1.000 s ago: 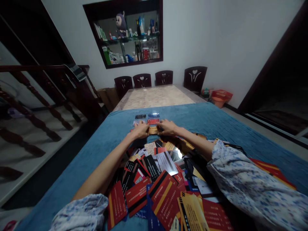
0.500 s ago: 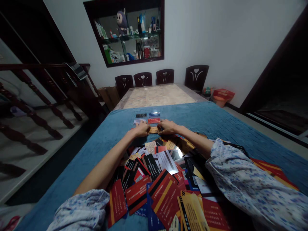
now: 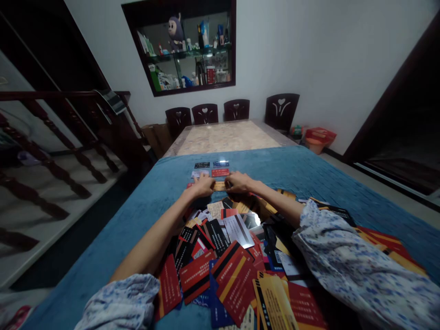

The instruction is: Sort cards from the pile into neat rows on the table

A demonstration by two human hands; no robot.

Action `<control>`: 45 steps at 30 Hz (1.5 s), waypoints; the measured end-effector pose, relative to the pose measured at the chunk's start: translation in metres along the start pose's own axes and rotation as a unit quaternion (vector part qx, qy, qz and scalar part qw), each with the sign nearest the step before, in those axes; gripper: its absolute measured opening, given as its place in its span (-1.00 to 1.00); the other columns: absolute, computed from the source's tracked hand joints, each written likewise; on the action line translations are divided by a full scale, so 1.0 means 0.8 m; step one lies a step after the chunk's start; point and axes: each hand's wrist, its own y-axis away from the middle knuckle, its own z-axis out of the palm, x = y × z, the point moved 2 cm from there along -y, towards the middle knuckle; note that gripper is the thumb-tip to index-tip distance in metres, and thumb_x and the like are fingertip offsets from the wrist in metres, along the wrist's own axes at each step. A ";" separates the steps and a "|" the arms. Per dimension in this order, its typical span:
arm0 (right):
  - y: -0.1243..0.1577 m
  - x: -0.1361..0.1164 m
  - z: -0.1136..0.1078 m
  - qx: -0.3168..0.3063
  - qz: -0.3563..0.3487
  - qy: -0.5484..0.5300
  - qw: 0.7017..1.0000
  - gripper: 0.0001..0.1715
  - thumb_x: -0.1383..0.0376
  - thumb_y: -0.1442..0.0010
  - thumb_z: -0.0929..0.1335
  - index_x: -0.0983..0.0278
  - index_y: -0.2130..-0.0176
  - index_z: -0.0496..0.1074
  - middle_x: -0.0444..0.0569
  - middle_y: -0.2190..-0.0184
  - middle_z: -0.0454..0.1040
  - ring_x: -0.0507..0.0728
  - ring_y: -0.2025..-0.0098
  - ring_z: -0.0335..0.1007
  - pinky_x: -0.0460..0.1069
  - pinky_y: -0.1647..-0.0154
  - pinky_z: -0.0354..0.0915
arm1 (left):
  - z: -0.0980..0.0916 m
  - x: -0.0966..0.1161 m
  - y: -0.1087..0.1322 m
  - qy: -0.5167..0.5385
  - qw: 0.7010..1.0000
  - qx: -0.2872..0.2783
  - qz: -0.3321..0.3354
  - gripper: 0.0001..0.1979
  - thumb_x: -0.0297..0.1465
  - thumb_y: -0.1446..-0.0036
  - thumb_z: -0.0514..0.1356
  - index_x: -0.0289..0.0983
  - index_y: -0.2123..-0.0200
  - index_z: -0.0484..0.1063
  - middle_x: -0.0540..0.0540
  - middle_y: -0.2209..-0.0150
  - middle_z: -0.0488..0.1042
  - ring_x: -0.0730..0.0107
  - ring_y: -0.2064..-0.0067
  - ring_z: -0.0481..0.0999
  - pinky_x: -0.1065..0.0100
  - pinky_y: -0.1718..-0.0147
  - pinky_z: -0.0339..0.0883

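Observation:
A gold card (image 3: 219, 186) lies flat on the blue cloth, at the near end of two short columns of cards. My left hand (image 3: 205, 184) is closed at its left edge, fingers pinching there. At the right edge, my right hand (image 3: 238, 182) pinches the same card. Just beyond it is a red card (image 3: 220, 172), with a blue card (image 3: 221, 163) behind that. A black card (image 3: 202, 165) and a whitish card (image 3: 199, 174) form the left column, and another red card there is mostly hidden by my left hand. Below my wrists spreads a heap of mixed cards (image 3: 237, 270).
The blue cloth (image 3: 165, 183) covers the near part of a long table (image 3: 227, 135) with a stone-like top. Dark chairs (image 3: 282, 112) stand at its far end. More red and gold cards (image 3: 392, 250) lie by my right sleeve. A wooden railing (image 3: 51, 142) runs at the left.
My left hand has shifted very slightly, showing a bit more of the red card beside it. The view has moved a little. Both hands stay at the gold card.

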 end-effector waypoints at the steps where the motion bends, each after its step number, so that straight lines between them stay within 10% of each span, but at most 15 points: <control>1: 0.001 0.000 0.000 0.001 0.000 0.000 1.000 -0.64 0.16 -0.16 0.37 0.20 0.07 0.56 0.14 -0.09 0.43 0.31 -0.07 0.38 0.09 0.06 0.35 | 0.000 0.000 0.002 -0.001 1.000 0.001 0.000 -0.81 -0.50 -0.01 0.14 -0.25 0.27 0.48 -0.21 0.06 0.42 -0.08 -0.12 0.26 -0.08 -0.04 0.22; 16: 0.021 0.000 -0.010 0.036 -0.016 -0.029 0.999 -0.65 0.13 -0.25 0.35 0.17 0.04 0.57 0.07 0.03 0.57 0.28 -0.06 0.41 0.04 0.07 0.28 | -0.007 0.016 0.036 0.068 0.993 0.097 0.029 -0.66 -0.46 -0.14 0.12 -0.27 0.05 0.57 -0.25 -0.01 0.48 -0.02 -0.13 0.27 -0.03 -0.08 0.13; 45: 0.028 -0.011 0.017 -0.011 -0.020 -0.145 0.989 -0.72 0.14 -0.16 0.40 0.29 0.24 0.54 -0.03 0.28 0.56 0.11 0.25 0.43 -0.11 0.34 0.15 | 0.011 0.033 0.041 0.201 0.976 0.039 0.078 -0.77 -0.33 -0.07 0.18 -0.33 0.39 0.61 -0.04 0.48 0.54 0.29 0.33 0.49 0.38 0.30 0.27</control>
